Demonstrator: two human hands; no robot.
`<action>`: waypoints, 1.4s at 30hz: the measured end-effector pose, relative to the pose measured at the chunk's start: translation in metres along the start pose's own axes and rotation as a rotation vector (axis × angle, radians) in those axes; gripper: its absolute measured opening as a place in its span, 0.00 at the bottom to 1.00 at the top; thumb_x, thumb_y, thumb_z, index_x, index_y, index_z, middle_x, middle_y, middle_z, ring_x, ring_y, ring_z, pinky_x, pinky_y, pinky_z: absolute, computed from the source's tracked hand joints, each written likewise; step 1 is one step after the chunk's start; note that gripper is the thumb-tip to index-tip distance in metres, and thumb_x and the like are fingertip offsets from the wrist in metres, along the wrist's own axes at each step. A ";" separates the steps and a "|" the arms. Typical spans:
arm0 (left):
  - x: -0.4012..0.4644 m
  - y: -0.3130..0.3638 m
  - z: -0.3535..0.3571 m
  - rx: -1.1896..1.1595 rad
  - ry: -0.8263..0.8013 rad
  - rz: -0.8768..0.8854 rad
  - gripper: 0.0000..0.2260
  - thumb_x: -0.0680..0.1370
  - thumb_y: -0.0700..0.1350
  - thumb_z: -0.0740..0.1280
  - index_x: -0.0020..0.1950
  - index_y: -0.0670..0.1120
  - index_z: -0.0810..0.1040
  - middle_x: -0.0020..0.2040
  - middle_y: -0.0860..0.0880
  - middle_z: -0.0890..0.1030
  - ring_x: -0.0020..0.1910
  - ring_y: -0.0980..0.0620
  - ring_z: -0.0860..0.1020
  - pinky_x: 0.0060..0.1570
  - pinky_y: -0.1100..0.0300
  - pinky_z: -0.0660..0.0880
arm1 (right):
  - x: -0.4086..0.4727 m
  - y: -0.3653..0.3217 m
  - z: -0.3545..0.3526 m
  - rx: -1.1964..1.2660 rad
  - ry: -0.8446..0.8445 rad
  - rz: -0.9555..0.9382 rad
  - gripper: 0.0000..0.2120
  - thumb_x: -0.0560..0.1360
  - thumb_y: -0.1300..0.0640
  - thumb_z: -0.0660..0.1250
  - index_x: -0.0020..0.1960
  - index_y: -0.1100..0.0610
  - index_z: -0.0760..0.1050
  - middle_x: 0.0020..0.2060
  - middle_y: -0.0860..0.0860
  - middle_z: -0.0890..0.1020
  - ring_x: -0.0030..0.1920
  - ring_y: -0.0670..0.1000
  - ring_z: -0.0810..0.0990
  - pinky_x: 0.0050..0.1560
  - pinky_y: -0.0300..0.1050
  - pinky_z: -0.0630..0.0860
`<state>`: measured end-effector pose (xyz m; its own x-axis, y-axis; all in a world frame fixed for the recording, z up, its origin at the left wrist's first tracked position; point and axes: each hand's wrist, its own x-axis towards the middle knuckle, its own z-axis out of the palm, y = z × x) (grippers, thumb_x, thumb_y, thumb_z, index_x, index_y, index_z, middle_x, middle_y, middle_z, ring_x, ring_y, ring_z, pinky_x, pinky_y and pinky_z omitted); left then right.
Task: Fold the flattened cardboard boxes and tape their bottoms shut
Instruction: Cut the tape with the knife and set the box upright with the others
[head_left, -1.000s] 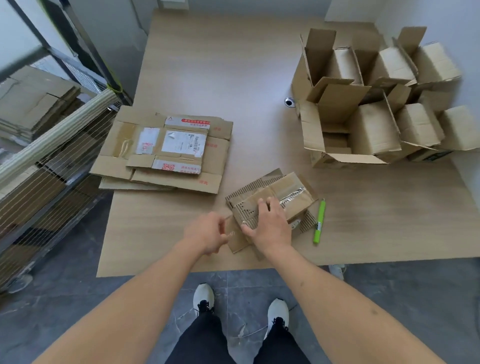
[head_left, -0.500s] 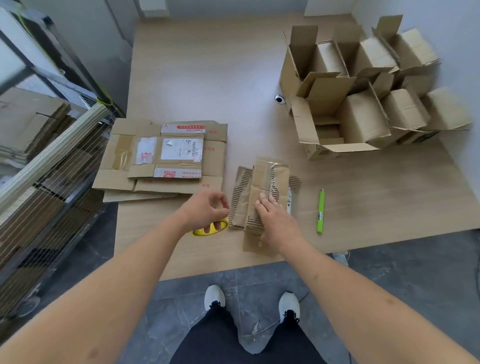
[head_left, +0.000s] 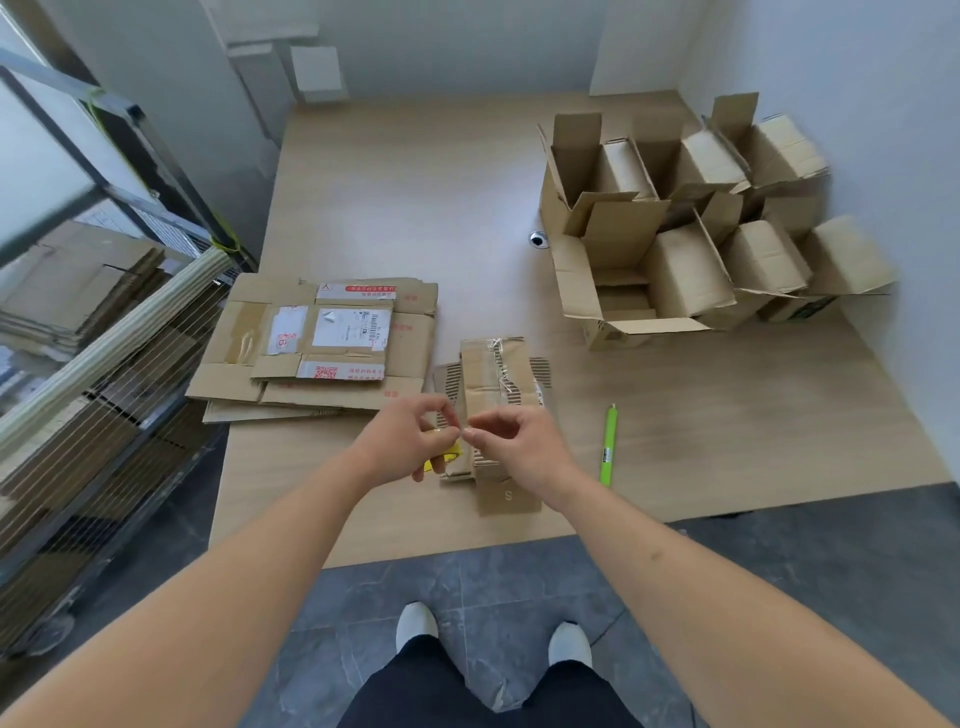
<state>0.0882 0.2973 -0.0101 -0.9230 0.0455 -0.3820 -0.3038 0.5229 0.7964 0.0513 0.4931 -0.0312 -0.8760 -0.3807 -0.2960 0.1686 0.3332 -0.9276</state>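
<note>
1. Near the table's (head_left: 395, 208) front edge, the left hand (head_left: 402, 441) and right hand (head_left: 511, 447) meet fingertip to fingertip above a small folded box (head_left: 491, 387).
2. A yellow tape roll (head_left: 451, 457) peeks from under the left hand.
3. A green pen (head_left: 608, 447) lies toward the right edge.
4. Flattened boxes (head_left: 322, 348) are stacked at the left edge.
5. Folded boxes (head_left: 691, 228) crowd the far right corner.

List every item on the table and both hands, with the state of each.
Left hand: holds yellow tape roll.
Right hand: fingertips pinched at the tape.
Small box: flattened, under the hands.
Stack of cardboard: flat.
Folded boxes: upright, flaps open.
Green pen: lying flat.
</note>
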 end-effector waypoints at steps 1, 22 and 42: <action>-0.001 0.005 0.002 0.007 0.005 0.006 0.04 0.83 0.47 0.69 0.49 0.49 0.78 0.33 0.44 0.84 0.24 0.49 0.75 0.26 0.60 0.72 | -0.001 0.000 -0.003 0.016 0.014 -0.001 0.09 0.72 0.54 0.80 0.51 0.54 0.87 0.43 0.47 0.88 0.46 0.47 0.86 0.53 0.46 0.83; -0.026 0.046 0.018 0.111 -0.114 0.114 0.24 0.81 0.46 0.72 0.74 0.61 0.69 0.37 0.46 0.86 0.35 0.46 0.85 0.41 0.50 0.83 | -0.036 -0.027 -0.062 -0.027 0.096 -0.073 0.04 0.71 0.64 0.79 0.42 0.57 0.87 0.35 0.53 0.86 0.34 0.48 0.83 0.43 0.47 0.84; -0.022 0.015 0.035 0.559 -0.022 -0.022 0.23 0.83 0.59 0.65 0.77 0.72 0.64 0.39 0.60 0.76 0.31 0.58 0.79 0.47 0.55 0.80 | -0.040 0.041 -0.087 -0.093 0.257 0.199 0.08 0.71 0.63 0.79 0.37 0.54 0.85 0.31 0.51 0.85 0.33 0.48 0.82 0.47 0.57 0.85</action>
<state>0.1120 0.3338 -0.0056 -0.9108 0.0443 -0.4105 -0.1460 0.8954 0.4206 0.0541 0.5967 -0.0380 -0.9173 -0.0741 -0.3912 0.3163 0.4611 -0.8291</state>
